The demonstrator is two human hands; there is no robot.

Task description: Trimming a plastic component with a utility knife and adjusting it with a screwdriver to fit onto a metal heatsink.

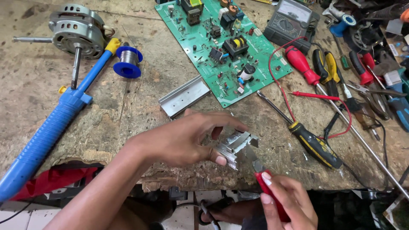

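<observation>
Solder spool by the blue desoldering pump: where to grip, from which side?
Grip the solder spool across its two blue flanges, coming from above. It lies tilted with one flange facing the camera. The pump touches or nearly touches its left, so approach from the right, where the bench looks bare.

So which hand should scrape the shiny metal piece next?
Probably the right hand: it grips the red-handled tool, tip at the metal piece. The left hand is busy holding that piece.

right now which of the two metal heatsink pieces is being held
The finned heatsink near the bench's front edge, pinched in the left hand. The other, a longer channel-shaped heatsink, lies untouched on the bench beside the green circuit board.
</observation>
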